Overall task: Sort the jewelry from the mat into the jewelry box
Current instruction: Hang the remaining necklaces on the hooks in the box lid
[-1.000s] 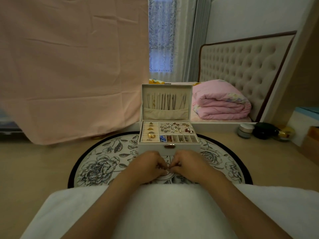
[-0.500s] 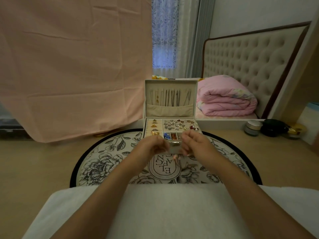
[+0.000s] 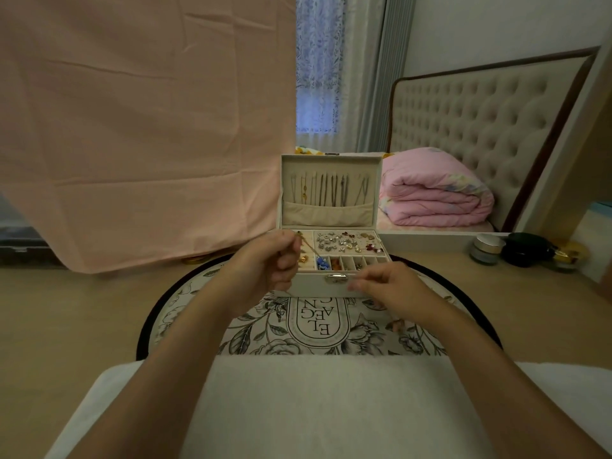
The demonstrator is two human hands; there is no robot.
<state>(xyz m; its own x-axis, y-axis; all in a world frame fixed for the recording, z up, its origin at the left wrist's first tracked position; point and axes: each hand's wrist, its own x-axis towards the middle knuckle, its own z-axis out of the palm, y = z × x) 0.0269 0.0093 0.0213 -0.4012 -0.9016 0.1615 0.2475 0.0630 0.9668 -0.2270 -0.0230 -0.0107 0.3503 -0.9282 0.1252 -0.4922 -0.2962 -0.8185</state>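
Observation:
A cream jewelry box (image 3: 318, 286) stands open at the far side of the round flowered mat (image 3: 258, 329). Its lid holds hanging necklaces, and its tray holds earrings, rings and beads. My left hand (image 3: 271, 263) is raised over the box's left corner and pinches one end of a thin gold chain (image 3: 309, 247). The chain slants down to the right over the tray. My right hand (image 3: 387, 289) is lower, in front of the box's clasp, with fingertips pinched together, seemingly on the chain's other end. A small pinkish piece of jewelry (image 3: 397, 324) lies on the mat under my right wrist.
A white cushion (image 3: 318, 409) lies across my lap at the near edge. Cosmetic jars (image 3: 488, 248) stand on the floor at the right. A pink sheet (image 3: 142, 127) hangs at the left, and a folded pink quilt (image 3: 433, 197) lies on the bed behind.
Both hands rose from the mat in front of the box. They then drew apart, the left going up over the tray, stretching a thin chain between them.

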